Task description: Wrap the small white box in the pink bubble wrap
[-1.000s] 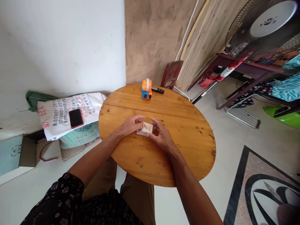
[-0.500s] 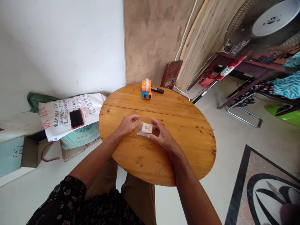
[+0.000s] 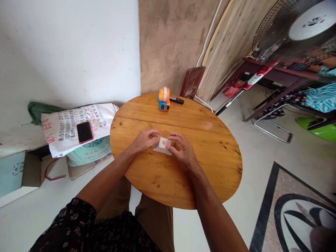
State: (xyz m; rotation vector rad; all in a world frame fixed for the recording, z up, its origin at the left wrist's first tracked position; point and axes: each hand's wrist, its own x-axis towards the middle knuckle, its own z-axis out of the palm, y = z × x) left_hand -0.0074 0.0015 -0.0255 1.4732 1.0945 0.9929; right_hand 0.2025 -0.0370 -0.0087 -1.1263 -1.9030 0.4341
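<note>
A small pale block with a red printed mark (image 3: 163, 142) lies near the middle of the round wooden table (image 3: 147, 182), in or against clear plastic wrap (image 3: 162, 150) that spreads along its near side. My left hand (image 3: 145, 139) is at its left, fingers bent and apart, the thumb tip at the block's upper left edge. On the other side my right hand (image 3: 182, 148) arches with thumb and forefinger spread. Its thumb tip reaches the block's right edge. Neither hand visibly closes round the block.
An orange and blue tape dispenser (image 3: 164, 99) and a black remote-like object (image 3: 176, 100) stand at the table's far edge. A phone (image 3: 84, 132) rests on stacked sacks (image 3: 57, 140) at left. A standing fan (image 3: 309, 26) and a small red-brown chair (image 3: 193, 82) are at right.
The block's printed face has tilted and shifted slightly to the left, and more clear plastic shows on its near side. The right hand's fingers have lifted and spread a little.
</note>
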